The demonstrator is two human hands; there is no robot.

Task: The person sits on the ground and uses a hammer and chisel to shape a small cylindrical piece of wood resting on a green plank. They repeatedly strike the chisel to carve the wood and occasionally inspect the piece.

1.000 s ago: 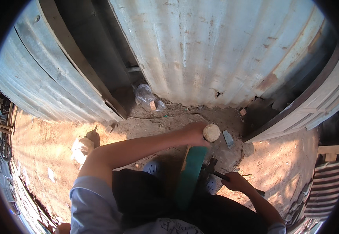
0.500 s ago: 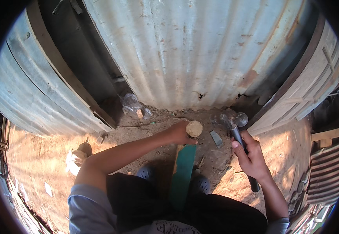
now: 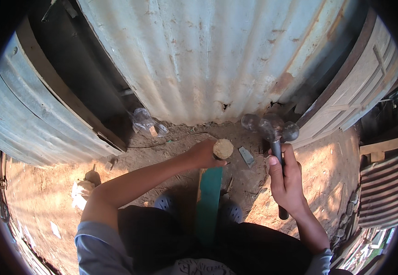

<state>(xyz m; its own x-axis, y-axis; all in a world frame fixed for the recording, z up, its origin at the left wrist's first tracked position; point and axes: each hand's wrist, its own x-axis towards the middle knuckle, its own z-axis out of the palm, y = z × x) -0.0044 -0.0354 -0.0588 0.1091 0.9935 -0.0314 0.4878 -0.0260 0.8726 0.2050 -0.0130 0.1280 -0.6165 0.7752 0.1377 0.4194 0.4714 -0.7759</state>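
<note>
My left hand [image 3: 203,154] grips a round wooden post [image 3: 223,148], seen end-on, and holds it upright against a green-painted plank [image 3: 208,201] that runs down toward my legs. My right hand [image 3: 287,180] is closed around the dark handle of a metal hammer [image 3: 276,137]. The hammer's head is raised and blurred, to the right of the post top and at about its height. A small flat metal piece [image 3: 246,156] lies on the dirt between post and hammer.
A corrugated metal sheet wall [image 3: 217,59] stands right in front. A crumpled clear plastic bag [image 3: 145,122] lies at its foot on the left. Dark sandals [image 3: 166,202] are on my feet. A pale panelled door [image 3: 359,91] leans at right, stacked sheets [image 3: 384,188] beside it.
My right hand has lifted the hammer from low beside my leg up to the level of the post top. My left hand has kept its hold on the post.
</note>
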